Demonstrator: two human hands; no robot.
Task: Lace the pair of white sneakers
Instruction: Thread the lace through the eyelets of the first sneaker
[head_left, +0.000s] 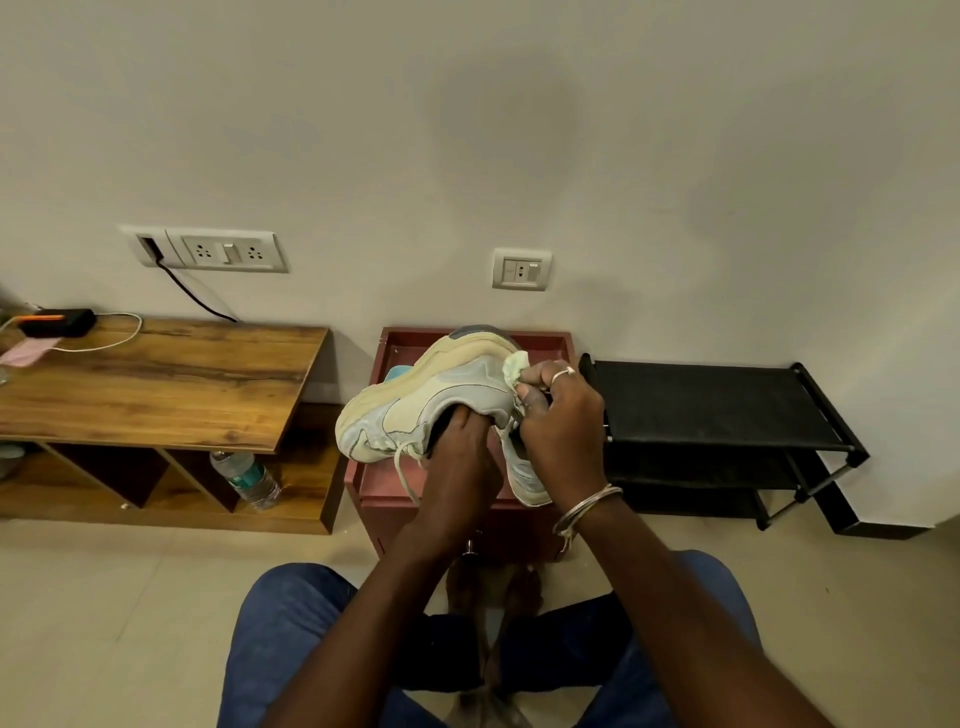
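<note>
In the head view, a chunky white sneaker (441, 389) with a thick cream sole is held over the top of a small dark red cabinet (410, 338); it is turned on its side, sole towards the wall and toe to the left. The left hand (457, 467) grips it from below, fingers tucked into the opening. The right hand (561, 421), with a silver ring on one finger, is curled at the sneaker's throat, thumb and fingers pinched beside the pale green tongue (517, 364); whether a lace end is caught between them cannot be told. A loose off-white lace (404, 470) hangs from the front eyelets down towards the cabinet top. Part of a second white sneaker (527, 475) is seen on that top, under the right wrist. Thin metal bangles (587, 506) are worn on that wrist. To the left of the cabinet a low brown wooden desk (171, 379) is set against the wall; a clear plastic water bottle (247, 478) lies on its lower shelf. Just right of the cabinet stands a black tiered shoe rack (717, 405). In front of the cabinet, knees in blue jeans (291, 613) are spread on the pale tiled floor.
</note>
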